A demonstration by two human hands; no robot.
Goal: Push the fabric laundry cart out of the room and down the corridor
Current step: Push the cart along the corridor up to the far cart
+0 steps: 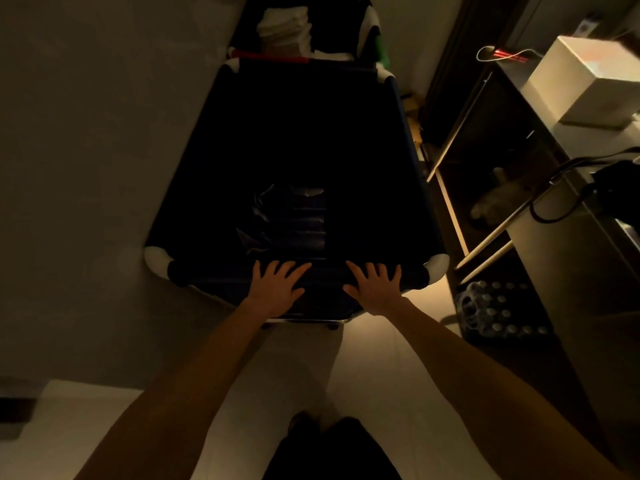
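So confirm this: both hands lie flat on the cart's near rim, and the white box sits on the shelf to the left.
Not quite. The left hand and right hand do lie flat on the cart's near rim, but the white box sits on the shelf to the right, not the left. The head view shows it.

Both bare arms reach straight out toward 12 o'clock. The left hand (277, 287) lies palm down, fingers (294, 268) spread flat and not curled. The right hand (375, 289) mirrors it at 3 o'clock of the left, well apart.
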